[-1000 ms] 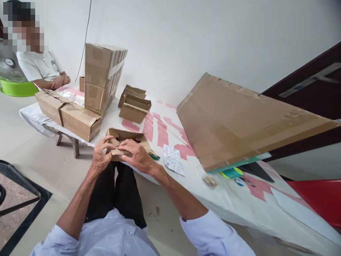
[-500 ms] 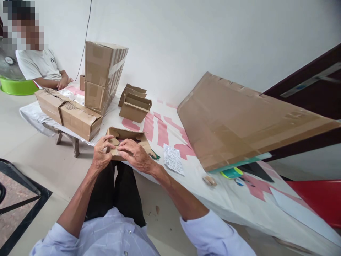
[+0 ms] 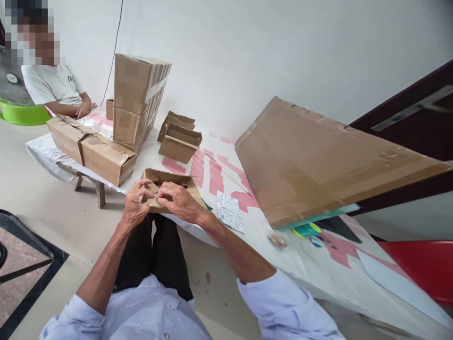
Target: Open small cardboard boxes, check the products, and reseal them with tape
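Note:
A small open cardboard box [image 3: 170,177] sits at the table's near edge, directly in front of me. My left hand [image 3: 136,203] grips its near left corner, with thumb and forefinger curled over the edge. Over the box's near side, my right hand [image 3: 179,202] has its thumb and fingertips pinched together close to the left fingers. Whatever lies in that pinch is too small to make out. Most of the box's inside is covered by the right hand. Part of a green object [image 3: 208,207] shows beside the right wrist.
On the cloth-covered table [image 3: 198,231] stand tall taped cartons [image 3: 129,94], a long carton [image 3: 92,146] and small open boxes [image 3: 180,144]. A large cardboard sheet [image 3: 318,165] leans at right. Patterned paper [image 3: 230,210] and a tape roll [image 3: 306,230] lie nearby. A person [image 3: 56,89] sits far left.
My right fingertips have drawn into a tighter pinch near the box's near edge. The left hand keeps its place at the corner, and the box has hardly moved.

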Action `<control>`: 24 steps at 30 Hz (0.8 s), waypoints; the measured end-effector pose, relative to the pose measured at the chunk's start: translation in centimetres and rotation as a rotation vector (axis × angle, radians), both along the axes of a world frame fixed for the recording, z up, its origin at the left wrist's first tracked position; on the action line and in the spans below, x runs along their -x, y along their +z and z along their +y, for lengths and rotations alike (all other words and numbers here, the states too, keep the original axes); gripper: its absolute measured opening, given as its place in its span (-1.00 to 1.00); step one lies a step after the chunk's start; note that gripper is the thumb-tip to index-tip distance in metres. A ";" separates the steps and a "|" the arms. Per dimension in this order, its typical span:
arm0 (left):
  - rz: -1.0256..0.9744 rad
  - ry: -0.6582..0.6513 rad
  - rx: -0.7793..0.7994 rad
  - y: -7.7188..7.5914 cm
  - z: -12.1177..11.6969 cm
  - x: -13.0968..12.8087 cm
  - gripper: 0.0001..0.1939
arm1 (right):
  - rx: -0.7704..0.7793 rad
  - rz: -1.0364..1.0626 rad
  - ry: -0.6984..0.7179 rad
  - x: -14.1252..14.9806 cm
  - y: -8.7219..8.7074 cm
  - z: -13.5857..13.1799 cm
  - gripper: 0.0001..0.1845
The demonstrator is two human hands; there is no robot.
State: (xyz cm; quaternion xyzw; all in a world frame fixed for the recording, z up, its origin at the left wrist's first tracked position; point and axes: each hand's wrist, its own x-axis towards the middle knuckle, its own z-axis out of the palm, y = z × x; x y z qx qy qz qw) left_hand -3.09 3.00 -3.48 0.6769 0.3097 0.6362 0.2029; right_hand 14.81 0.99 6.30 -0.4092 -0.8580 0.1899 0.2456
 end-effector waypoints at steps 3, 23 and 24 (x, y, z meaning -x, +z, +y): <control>0.005 0.003 0.010 0.0 -0.1 0.0 -0.67 | -0.007 -0.039 -0.009 0.2 0.0 0.1 -0.77; 0.003 0.000 0.060 0.3 0.0 0.1 -0.80 | -0.201 0.075 -0.024 0.1 -2.0 -0.2 -0.79; -0.006 -0.004 0.061 0.3 0.0 0.1 -0.83 | -0.188 0.096 -0.036 0.0 -1.8 -0.3 -0.80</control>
